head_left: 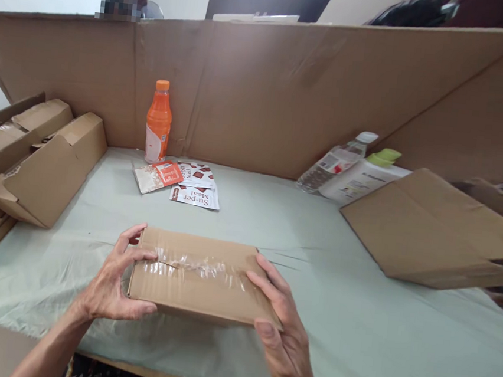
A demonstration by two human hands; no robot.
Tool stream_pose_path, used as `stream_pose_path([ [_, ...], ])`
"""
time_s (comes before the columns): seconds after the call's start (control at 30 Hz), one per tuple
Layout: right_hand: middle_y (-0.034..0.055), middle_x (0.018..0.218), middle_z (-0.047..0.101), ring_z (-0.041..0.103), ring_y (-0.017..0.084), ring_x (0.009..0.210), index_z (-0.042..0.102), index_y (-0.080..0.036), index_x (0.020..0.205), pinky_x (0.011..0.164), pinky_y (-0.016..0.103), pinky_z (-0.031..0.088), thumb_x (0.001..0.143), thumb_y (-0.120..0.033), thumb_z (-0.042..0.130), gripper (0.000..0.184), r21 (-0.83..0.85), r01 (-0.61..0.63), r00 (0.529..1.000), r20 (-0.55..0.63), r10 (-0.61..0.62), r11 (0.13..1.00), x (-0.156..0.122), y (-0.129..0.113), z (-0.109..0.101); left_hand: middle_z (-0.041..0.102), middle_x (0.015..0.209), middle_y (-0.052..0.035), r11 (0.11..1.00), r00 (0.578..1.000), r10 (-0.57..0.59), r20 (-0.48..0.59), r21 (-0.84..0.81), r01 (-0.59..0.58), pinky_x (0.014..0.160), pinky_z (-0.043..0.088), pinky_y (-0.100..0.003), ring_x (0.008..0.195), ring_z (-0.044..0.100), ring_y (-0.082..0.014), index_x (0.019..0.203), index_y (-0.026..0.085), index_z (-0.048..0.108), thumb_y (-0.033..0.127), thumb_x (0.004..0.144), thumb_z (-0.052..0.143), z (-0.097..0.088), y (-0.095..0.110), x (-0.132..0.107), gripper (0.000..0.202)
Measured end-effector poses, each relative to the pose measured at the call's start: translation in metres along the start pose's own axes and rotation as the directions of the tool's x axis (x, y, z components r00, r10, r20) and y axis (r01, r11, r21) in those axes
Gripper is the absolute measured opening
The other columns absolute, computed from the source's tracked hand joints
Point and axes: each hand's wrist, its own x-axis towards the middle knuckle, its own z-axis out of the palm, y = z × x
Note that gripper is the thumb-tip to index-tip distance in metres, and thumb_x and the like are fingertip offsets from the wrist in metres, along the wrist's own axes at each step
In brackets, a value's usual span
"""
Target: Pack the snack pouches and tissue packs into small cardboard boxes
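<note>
Between my two hands is a closed cardboard box (pixel 201 293), with clear, wrinkled tape running along its upper face. My left hand (pixel 120 282) grips the box's left end, thumb at the near edge and fingers over the top and far corner. At the right end, my right hand (pixel 281 316) holds it with the thumb low on the near corner and the fingers along the side. Beyond the box lie white and brown sachets (pixel 195 195) and an orange and white packet (pixel 159 176), partly overlapping. Behind them stands an orange drink bottle (pixel 158 126).
Several cardboard boxes (pixel 57 170) are piled at the left. On the right, a large carton (pixel 442 236) sits near a tilted clear bottle (pixel 336 164) and a white bottle with a green cap (pixel 363 178). A cardboard wall (pixel 260 94) borders the cloth-covered table (pixel 267 214).
</note>
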Motion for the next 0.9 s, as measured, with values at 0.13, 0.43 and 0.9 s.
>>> stream_pose_path([
  [0.13,0.0095,0.165,0.039,0.039,0.033,0.151,0.054,-0.030,0.147,0.115,0.052,0.046,0.104,-0.051,0.046,0.049,0.065,-0.026,0.998,0.056,0.023,0.998,0.015,0.009,0.012,0.033,0.156,-0.0167,0.991,0.997,-0.026,-0.079,0.130,0.037,0.107,0.046,-0.060,0.138,0.046,-0.0413,0.130,0.028,0.058,0.054,0.076,0.081,-0.006,0.008,-0.019,0.064],
  [0.43,0.0133,0.159,0.049,0.050,0.028,0.144,0.040,-0.023,0.157,0.115,0.044,0.046,0.104,-0.054,0.045,0.062,0.236,-0.265,0.961,0.146,0.236,0.935,0.049,0.008,0.085,0.039,0.152,-0.0151,0.912,0.911,-0.082,-0.404,0.337,0.232,0.104,0.049,-0.057,0.138,0.045,-0.0392,0.123,0.025,0.060,0.038,0.080,0.074,-0.021,0.014,-0.053,0.046],
  [0.9,0.0177,0.153,0.052,0.062,0.033,0.129,0.036,-0.022,0.156,0.105,0.052,0.055,0.093,-0.046,0.058,0.072,0.191,-0.444,0.864,0.349,0.362,0.875,0.032,0.017,0.151,0.045,0.147,-0.0168,0.829,0.794,-0.023,-0.608,0.432,0.355,0.106,0.047,-0.060,0.135,0.049,-0.0366,0.117,0.022,0.063,0.038,0.082,0.075,-0.034,-0.004,-0.060,0.040],
])
